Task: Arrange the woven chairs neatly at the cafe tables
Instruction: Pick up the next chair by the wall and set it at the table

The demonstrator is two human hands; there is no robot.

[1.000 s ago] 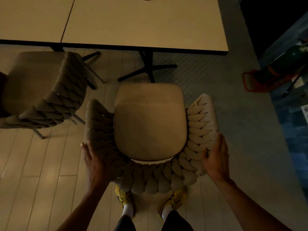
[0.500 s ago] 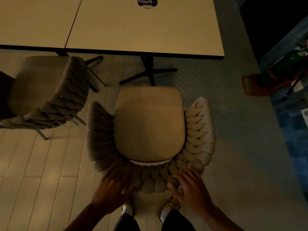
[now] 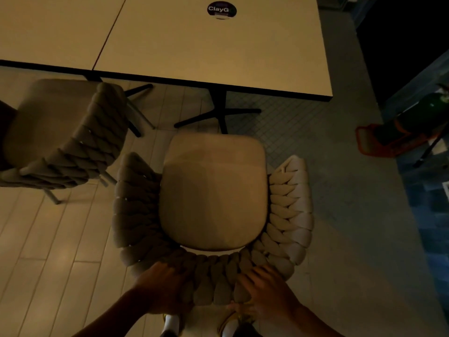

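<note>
Two woven chairs show: the near chair (image 3: 213, 193) faces the right table (image 3: 213, 49), its seat short of the table edge, and the second chair (image 3: 63, 132) sits askew at the left table (image 3: 53, 27); the two tables butt together. The right hand (image 3: 264, 293) curls over the near chair's braided backrest, and the left hand (image 3: 165, 290) seemingly does likewise, though dim light blurs it. Judging by this, the chair is being pushed in; next comes a straight shove, centred on the pedestal (image 3: 220, 113).
</note>
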